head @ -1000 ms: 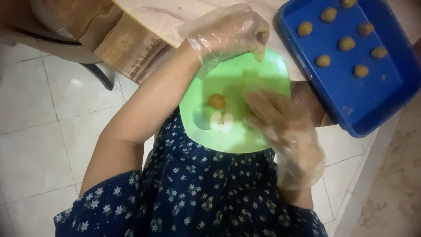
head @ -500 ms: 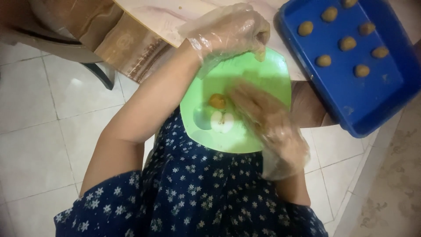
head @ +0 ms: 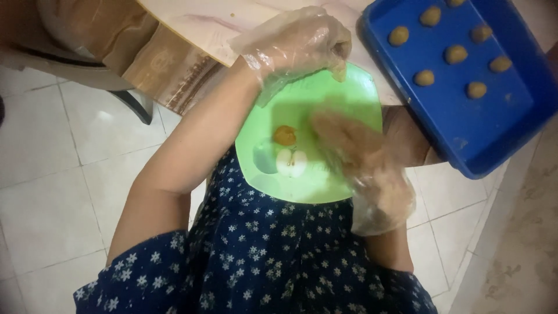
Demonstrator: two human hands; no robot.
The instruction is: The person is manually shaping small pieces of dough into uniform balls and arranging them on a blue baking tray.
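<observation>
Packaging: a brown cardboard box (head: 168,72) is seen at the table's edge, upper left; its print is too blurred to make out.
Green plate (head: 343,93): held over the lap, just beside the table; a round orange-brown ball (head: 285,135) and a pale split piece (head: 292,163) are contained, near each other.
Blue tray (head: 465,125): set on the table, right; several dough balls (head: 456,54) are laid in rows, well apart.
Left hand (head: 296,43): gloved, closed on the plate's far rim.
Right hand (head: 354,148): gloved, blurred, over the plate; grip cannot be told.
Long axis: none is shown by the round ball.
</observation>
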